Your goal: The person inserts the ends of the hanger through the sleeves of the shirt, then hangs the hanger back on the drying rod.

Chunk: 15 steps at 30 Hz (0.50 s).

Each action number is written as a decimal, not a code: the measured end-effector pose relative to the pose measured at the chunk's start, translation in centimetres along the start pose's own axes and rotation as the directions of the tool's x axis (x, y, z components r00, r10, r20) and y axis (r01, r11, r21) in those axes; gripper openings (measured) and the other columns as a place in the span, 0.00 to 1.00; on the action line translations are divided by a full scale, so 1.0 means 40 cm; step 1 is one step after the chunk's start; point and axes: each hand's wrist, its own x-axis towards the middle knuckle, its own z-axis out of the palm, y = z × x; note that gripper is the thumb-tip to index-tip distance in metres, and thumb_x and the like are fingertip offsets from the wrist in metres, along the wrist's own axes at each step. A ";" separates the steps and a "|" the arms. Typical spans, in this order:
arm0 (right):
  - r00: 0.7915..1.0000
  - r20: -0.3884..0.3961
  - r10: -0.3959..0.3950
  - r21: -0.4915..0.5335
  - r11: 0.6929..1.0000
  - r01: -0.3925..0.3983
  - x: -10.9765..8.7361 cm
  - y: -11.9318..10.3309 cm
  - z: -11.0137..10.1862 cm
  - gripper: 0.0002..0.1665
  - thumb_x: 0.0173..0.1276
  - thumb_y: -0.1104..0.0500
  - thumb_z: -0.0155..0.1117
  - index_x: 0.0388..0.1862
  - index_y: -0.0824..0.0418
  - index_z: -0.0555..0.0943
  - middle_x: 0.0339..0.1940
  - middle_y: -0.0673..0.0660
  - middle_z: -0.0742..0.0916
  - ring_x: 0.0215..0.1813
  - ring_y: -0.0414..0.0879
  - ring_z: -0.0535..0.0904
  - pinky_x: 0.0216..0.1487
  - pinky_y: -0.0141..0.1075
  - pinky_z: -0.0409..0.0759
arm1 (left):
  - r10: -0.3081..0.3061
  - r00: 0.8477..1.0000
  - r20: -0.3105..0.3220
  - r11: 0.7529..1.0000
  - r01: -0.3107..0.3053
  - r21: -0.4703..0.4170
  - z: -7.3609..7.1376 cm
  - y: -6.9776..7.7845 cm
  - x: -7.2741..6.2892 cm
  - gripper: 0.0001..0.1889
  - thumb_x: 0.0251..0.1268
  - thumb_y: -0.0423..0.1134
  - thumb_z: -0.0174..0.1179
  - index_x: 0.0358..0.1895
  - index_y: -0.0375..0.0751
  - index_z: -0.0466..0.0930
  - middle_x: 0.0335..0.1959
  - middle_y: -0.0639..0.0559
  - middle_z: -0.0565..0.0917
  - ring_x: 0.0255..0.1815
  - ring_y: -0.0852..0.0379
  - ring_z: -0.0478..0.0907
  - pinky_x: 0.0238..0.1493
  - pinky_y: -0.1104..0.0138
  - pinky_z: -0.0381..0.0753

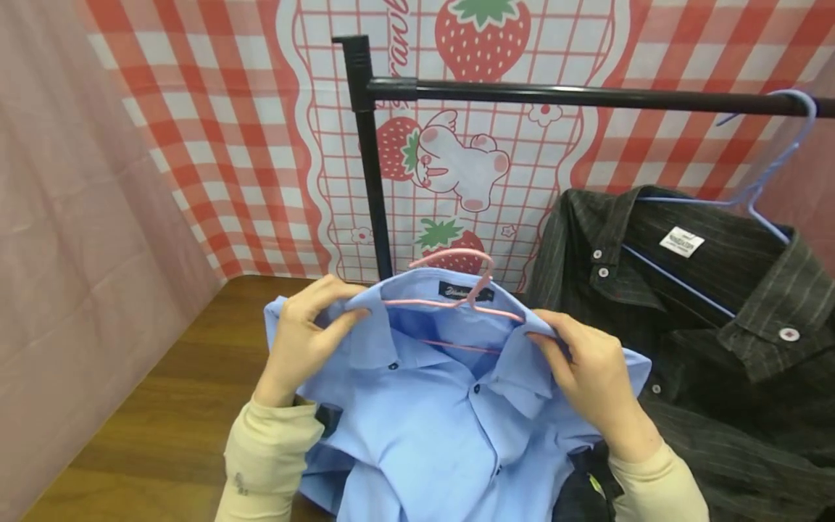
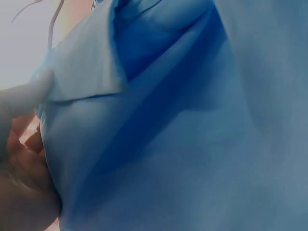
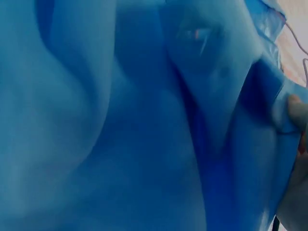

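Observation:
A light blue button-up shirt (image 1: 424, 413) hangs between my two hands, with a pink hanger (image 1: 485, 279) inside its neck and the hook standing above the collar. My left hand (image 1: 312, 333) pinches the collar and shoulder on the left between thumb and fingers. On the opposite side my right hand (image 1: 587, 362) pinches the collar edge in the same way. In the left wrist view the thumb (image 2: 29, 96) presses on the collar flap (image 2: 86, 62). The right wrist view is mostly blue cloth (image 3: 144, 144), with the right thumb (image 3: 297, 110) at its edge.
A black rack (image 1: 554, 94) stands behind the shirt, its rail running to the right. A dark striped shirt (image 1: 704, 435) is on a blue hanger (image 1: 759, 188) hooked over that rail. Brown wooden tabletop (image 1: 163, 413) shows at left, before a red checked cloth (image 1: 228, 109).

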 end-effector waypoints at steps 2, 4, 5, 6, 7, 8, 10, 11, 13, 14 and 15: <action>1.000 0.007 0.030 0.006 1.000 -0.030 -0.003 0.007 -0.006 0.22 0.68 0.47 0.51 0.35 0.65 0.81 0.28 0.56 0.86 0.25 0.43 0.79 0.28 0.32 0.74 | 0.022 0.999 0.035 0.999 -0.020 -0.040 0.000 -0.002 0.000 0.14 0.46 0.22 0.64 0.39 0.37 0.82 0.32 0.50 0.81 0.34 0.61 0.76 0.38 0.73 0.73; 0.997 0.025 0.072 0.038 0.997 -0.073 -0.004 0.014 -0.016 0.18 0.67 0.50 0.55 0.33 0.64 0.81 0.27 0.55 0.86 0.25 0.37 0.77 0.28 0.28 0.73 | 0.053 0.995 0.080 0.996 -0.048 -0.073 -0.001 -0.002 0.000 0.16 0.47 0.23 0.64 0.42 0.37 0.82 0.35 0.49 0.81 0.38 0.60 0.76 0.41 0.72 0.73; 0.995 0.032 0.097 0.054 0.994 -0.099 -0.003 0.017 -0.021 0.15 0.65 0.52 0.57 0.32 0.64 0.82 0.26 0.55 0.86 0.25 0.35 0.76 0.29 0.26 0.72 | 0.068 0.992 0.103 0.995 -0.060 -0.083 -0.001 -0.003 -0.001 0.16 0.48 0.24 0.64 0.44 0.38 0.81 0.36 0.49 0.80 0.39 0.59 0.75 0.43 0.71 0.73; 0.992 0.036 0.120 0.069 0.990 -0.122 0.000 0.020 -0.026 0.12 0.64 0.55 0.60 0.32 0.63 0.82 0.25 0.55 0.85 0.25 0.33 0.74 0.29 0.25 0.71 | 0.084 0.989 0.122 0.993 -0.073 -0.091 0.000 -0.003 -0.001 0.16 0.50 0.26 0.64 0.45 0.39 0.81 0.37 0.49 0.79 0.40 0.58 0.75 0.44 0.71 0.73; 0.989 0.042 0.145 0.084 0.985 -0.148 0.002 0.022 -0.032 0.09 0.62 0.57 0.62 0.32 0.63 0.82 0.25 0.54 0.85 0.26 0.31 0.72 0.29 0.23 0.70 | 0.099 0.986 0.134 0.992 -0.087 -0.094 0.001 -0.003 -0.001 0.16 0.51 0.27 0.64 0.46 0.39 0.81 0.38 0.48 0.79 0.41 0.58 0.74 0.45 0.71 0.72; 0.986 0.050 0.162 0.095 0.982 -0.166 0.005 0.024 -0.038 0.08 0.61 0.59 0.63 0.31 0.63 0.82 0.24 0.55 0.85 0.26 0.29 0.71 0.29 0.22 0.69 | 0.109 0.985 0.135 0.991 -0.097 -0.093 0.004 -0.002 -0.001 0.16 0.51 0.28 0.64 0.47 0.40 0.81 0.38 0.48 0.78 0.42 0.57 0.74 0.46 0.71 0.72; 0.981 0.062 0.185 0.103 0.976 -0.191 0.010 0.025 -0.046 0.05 0.59 0.61 0.65 0.31 0.63 0.82 0.24 0.55 0.84 0.26 0.27 0.70 0.29 0.21 0.69 | 0.113 0.987 0.112 0.992 -0.106 -0.071 0.012 0.002 0.000 0.16 0.51 0.28 0.64 0.46 0.40 0.81 0.37 0.48 0.78 0.41 0.56 0.75 0.45 0.70 0.72; 0.979 0.065 0.191 0.107 0.975 -0.197 0.011 0.025 -0.049 0.05 0.58 0.62 0.65 0.31 0.63 0.82 0.24 0.55 0.84 0.26 0.27 0.70 0.29 0.20 0.69 | 0.109 0.990 0.091 0.994 -0.106 -0.036 0.017 0.003 0.000 0.16 0.50 0.27 0.64 0.46 0.41 0.81 0.37 0.48 0.79 0.41 0.56 0.75 0.45 0.70 0.72; 0.978 0.070 0.196 0.107 0.973 -0.203 0.011 0.023 -0.052 0.04 0.56 0.64 0.67 0.31 0.63 0.82 0.25 0.55 0.85 0.27 0.26 0.71 0.30 0.20 0.69 | 0.081 0.995 0.052 0.994 -0.084 0.063 0.030 0.008 0.000 0.19 0.49 0.27 0.65 0.48 0.41 0.80 0.34 0.50 0.79 0.38 0.57 0.74 0.42 0.69 0.71; 0.977 0.073 0.199 0.104 0.973 -0.206 0.010 0.022 -0.051 0.06 0.54 0.67 0.67 0.32 0.63 0.82 0.25 0.55 0.85 0.28 0.26 0.71 0.30 0.20 0.69 | 0.059 0.997 0.041 0.990 -0.064 0.126 0.037 0.010 0.000 0.21 0.48 0.27 0.65 0.49 0.41 0.79 0.34 0.50 0.79 0.37 0.58 0.74 0.42 0.69 0.71; 0.977 0.074 0.199 0.099 0.974 -0.205 0.008 0.021 -0.050 0.08 0.51 0.69 0.68 0.32 0.63 0.82 0.26 0.56 0.85 0.29 0.25 0.72 0.31 0.20 0.70 | 0.041 0.999 0.036 0.980 -0.047 0.192 0.043 0.010 -0.001 0.20 0.49 0.29 0.66 0.49 0.42 0.79 0.33 0.51 0.79 0.35 0.59 0.73 0.40 0.68 0.71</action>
